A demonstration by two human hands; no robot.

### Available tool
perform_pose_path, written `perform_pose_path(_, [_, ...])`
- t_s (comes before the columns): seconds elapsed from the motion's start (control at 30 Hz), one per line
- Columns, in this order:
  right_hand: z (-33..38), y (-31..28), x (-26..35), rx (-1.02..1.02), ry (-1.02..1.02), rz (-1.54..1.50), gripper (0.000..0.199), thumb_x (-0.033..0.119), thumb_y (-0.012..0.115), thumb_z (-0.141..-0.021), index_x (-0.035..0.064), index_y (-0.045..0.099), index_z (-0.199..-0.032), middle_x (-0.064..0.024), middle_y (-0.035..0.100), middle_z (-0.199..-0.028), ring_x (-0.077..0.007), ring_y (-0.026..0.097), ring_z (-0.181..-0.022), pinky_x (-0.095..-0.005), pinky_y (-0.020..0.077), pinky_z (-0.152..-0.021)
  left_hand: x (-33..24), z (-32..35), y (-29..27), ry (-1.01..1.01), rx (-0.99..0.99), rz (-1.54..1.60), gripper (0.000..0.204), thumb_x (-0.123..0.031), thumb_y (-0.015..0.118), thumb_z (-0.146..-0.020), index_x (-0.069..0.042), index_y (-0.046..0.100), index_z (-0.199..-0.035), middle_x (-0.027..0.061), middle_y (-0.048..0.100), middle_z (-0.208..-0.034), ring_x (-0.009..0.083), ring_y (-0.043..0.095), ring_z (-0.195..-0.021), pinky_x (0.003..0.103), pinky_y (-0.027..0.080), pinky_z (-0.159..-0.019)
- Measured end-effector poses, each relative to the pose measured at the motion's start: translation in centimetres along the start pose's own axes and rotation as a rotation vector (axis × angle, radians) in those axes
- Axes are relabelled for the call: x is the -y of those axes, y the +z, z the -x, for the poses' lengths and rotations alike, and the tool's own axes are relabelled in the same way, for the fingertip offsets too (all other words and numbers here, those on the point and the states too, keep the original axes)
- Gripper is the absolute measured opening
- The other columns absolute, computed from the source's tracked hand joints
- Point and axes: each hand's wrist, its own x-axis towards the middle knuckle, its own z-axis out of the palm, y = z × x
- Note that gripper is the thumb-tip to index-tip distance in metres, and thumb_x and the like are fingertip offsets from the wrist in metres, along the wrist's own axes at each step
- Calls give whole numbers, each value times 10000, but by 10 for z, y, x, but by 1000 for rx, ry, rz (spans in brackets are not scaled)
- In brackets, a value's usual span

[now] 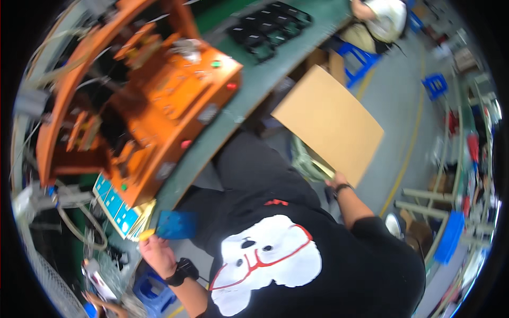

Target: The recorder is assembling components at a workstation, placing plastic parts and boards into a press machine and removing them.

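Note:
My left hand (157,253), with a black band at the wrist, is closed at the lower left on the yellow end of a flat blue piece (177,224). Blur hides what kind of piece it is. Beside it, under the orange machine's corner, lies a stack of blue-printed sheets (117,208) with pale edges. To the right, my right hand (337,181) is closed at the end of a pale yellow strip (323,169). Its fingers lie against the lower edge of a large tan cardboard sheet (331,124); whether they grip that too, I cannot tell.
An orange machine (175,106) with red and green buttons stands on the green bench (233,111). Several black items (268,26) lie at the bench's far end, near a seated person (379,21). Blue stools (360,63) and a plastic bag (304,161) are around.

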Motion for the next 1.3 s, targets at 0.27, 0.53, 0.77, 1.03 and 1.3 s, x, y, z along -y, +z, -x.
perform_pose_path(0.27, [416, 203, 338, 833, -1283, 280, 365, 148, 714, -910, 12, 629, -1237, -140, 667, -1147, -251, 643, -1058, -364, 500, -922, -69, 15, 31, 108, -92, -312, 196, -18, 613, -972, -1, 603, -1167, 70, 679, -1014, 129, 655, -863, 276, 546, -750])
perform_pose_path(0.53, [584, 362, 424, 1136, -2416, 325, 165, 206, 710, -848, 51, 658, -868, -81, 649, -881, -303, 614, -1052, -428, 477, -938, -120, -26, 58, -34, 152, -392, 205, 7, 596, -975, 24, 621, -1179, 93, 684, -1121, 151, 663, -968, 302, 549, -855])
perform_pose_path(0.77, [552, 279, 515, 1178, -2065, -60, 210, 121, 795, -829, 27, 726, -1003, -86, 686, -843, -259, 646, -680, -335, 511, -617, -145, -130, 74, 336, 158, -757, 290, -81, 601, -988, 29, 605, -1256, 134, 633, -1236, 209, 609, -1134, 317, 469, -977])
perform_pose_path(1.03, [303, 215, 534, 938, -480, -705, 228, 218, 580, -1043, 28, 619, -1162, -64, 678, -1089, -180, 648, -1016, -328, 512, -898, -127, -241, 52, 460, 90, -1318, 280, -181, 651, -930, -71, 655, -1187, 152, 705, -1138, 353, 655, -1077, 425, 525, -932])
perform_pose_path(1.3, [205, 440, 610, 1003, -229, -573, 286, 180, 500, -1066, -46, 503, -1240, -228, 593, -1244, -332, 594, -1234, -433, 503, -1069, -112, -258, 37, 498, 71, -1110, 301, -205, 662, -941, -74, 649, -1211, 153, 689, -1169, 340, 637, -1110, 424, 505, -960])
